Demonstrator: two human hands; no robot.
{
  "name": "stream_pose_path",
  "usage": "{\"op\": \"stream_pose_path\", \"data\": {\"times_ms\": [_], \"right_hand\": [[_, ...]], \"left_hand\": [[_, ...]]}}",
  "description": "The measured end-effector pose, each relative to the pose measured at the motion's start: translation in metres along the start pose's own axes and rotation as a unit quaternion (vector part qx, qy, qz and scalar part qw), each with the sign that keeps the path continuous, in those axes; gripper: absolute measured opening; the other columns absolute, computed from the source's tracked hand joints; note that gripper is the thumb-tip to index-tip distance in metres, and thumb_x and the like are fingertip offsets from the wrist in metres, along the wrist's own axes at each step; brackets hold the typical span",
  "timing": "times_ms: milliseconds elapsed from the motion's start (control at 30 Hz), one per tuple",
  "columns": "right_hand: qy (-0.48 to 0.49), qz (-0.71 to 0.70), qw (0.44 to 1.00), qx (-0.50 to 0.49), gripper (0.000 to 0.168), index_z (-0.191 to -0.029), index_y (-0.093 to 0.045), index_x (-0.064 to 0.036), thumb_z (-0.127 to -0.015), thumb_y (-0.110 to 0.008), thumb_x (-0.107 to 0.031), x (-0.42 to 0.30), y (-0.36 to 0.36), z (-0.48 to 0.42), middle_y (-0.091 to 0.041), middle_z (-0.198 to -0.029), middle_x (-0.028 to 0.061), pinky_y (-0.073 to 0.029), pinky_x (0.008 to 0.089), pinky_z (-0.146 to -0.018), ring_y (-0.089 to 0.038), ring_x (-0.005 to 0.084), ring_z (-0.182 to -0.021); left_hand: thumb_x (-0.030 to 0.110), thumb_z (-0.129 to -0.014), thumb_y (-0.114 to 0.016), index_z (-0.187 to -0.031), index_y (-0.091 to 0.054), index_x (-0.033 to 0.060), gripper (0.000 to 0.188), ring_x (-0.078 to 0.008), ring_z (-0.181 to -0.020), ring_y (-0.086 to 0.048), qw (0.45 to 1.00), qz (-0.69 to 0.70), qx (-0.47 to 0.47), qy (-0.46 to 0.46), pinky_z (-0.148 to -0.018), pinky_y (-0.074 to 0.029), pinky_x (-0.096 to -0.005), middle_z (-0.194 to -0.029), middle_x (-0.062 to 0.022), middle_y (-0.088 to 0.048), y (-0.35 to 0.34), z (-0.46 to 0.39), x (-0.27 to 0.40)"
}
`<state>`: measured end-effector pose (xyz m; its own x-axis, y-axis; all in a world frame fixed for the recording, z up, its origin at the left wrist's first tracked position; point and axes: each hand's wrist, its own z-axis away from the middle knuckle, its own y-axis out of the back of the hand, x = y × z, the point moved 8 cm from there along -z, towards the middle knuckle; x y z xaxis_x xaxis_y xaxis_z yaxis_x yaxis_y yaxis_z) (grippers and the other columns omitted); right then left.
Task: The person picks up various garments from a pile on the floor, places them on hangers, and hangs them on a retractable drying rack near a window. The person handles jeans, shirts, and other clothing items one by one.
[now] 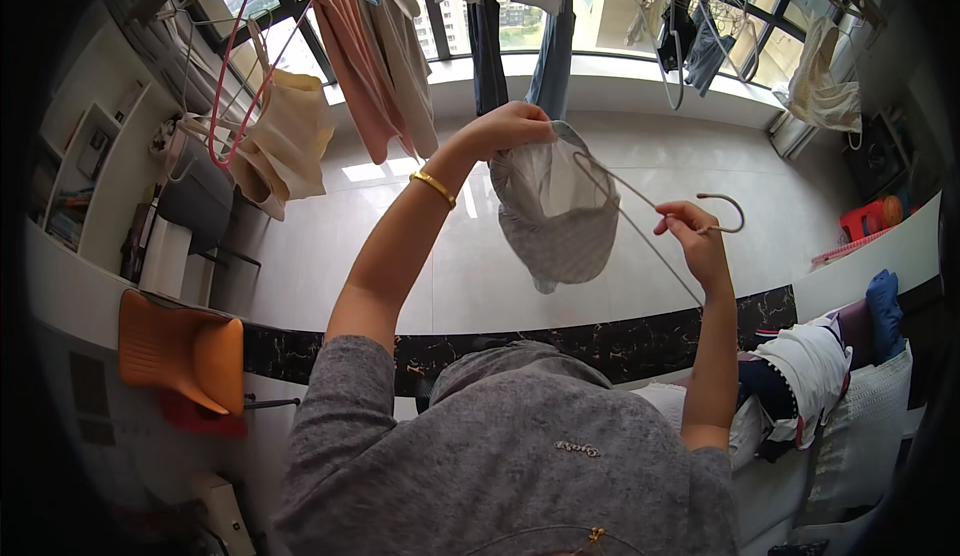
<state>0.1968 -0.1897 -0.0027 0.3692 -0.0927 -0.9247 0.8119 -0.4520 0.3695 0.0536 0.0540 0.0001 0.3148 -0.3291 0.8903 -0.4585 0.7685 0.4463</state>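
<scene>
Pinched at the edge by my left hand (521, 126), a light grey cloth garment (559, 248) hangs with its opening towards me. My right hand (690, 233) grips a wire clothes hanger (637, 229) near the base of its hook. One end of the hanger reaches over the garment's opening, and the hook points away to the right. A gold bangle circles my left wrist.
Clothes hang ahead: a pink garment (360, 68), jeans (553, 53) and a cream bag (289, 128). Near them is an empty pink hanger (219, 105). An orange chair (176, 353) stands at the left. Folded or piled clothes (806, 368) lie at the right.
</scene>
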Motion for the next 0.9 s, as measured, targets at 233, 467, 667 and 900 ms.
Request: {"op": "stream_pose_path", "data": {"times_ms": [233,467,667,900], "right_hand": [[-0.049,-0.118,0.992,-0.009,0.020,-0.094,-0.061,0.002,-0.081,-0.047,-0.002,-0.017,-0.040,0.000,-0.063,-0.075,0.0062,-0.041,0.0209,-0.069,-0.057,0.0099,-0.071],[0.060,-0.195,0.978,0.046,0.013,-0.085,-0.059,0.002,-0.079,-0.047,0.002,-0.032,-0.052,0.000,-0.062,-0.075,0.0061,-0.043,0.0223,-0.069,-0.057,0.0111,-0.072],[0.071,-0.067,0.995,0.007,0.014,-0.086,-0.063,0.000,-0.081,-0.050,-0.003,-0.080,-0.005,0.012,-0.059,-0.071,0.0028,-0.036,0.0191,-0.058,-0.049,0.0063,-0.065],[0.159,0.067,0.951,0.255,0.020,-0.084,-0.065,-0.003,-0.080,-0.062,-0.023,-0.024,-0.028,0.031,-0.056,-0.067,0.0038,-0.040,0.0266,-0.058,-0.051,0.0145,-0.061]], "left_hand": [[0.010,-0.076,-0.057,-0.084,-0.058,0.0037,0.011,-0.0278,-0.072,-0.060,0.917,-0.300,0.110,-0.238,-0.066,-0.048,-0.0346,-0.084,-0.0119,-0.059,-0.064,0.038,0.085],[0.006,-0.075,-0.051,-0.089,-0.051,-0.0021,0.016,-0.0238,-0.071,-0.055,0.960,-0.040,0.069,-0.267,-0.064,-0.044,-0.0321,-0.079,-0.0144,-0.056,-0.076,0.059,0.116],[0.008,-0.082,-0.052,-0.091,-0.053,-0.0017,0.014,-0.0270,-0.074,-0.059,0.911,-0.217,0.204,-0.284,-0.067,-0.046,-0.0332,-0.082,-0.0173,-0.059,-0.003,0.044,0.159],[0.012,-0.084,-0.050,-0.106,-0.054,0.0011,0.025,-0.0217,-0.079,-0.058,0.984,-0.020,0.166,-0.057,-0.068,-0.049,-0.0312,-0.089,-0.0139,-0.059,0.033,0.021,0.108]]}}
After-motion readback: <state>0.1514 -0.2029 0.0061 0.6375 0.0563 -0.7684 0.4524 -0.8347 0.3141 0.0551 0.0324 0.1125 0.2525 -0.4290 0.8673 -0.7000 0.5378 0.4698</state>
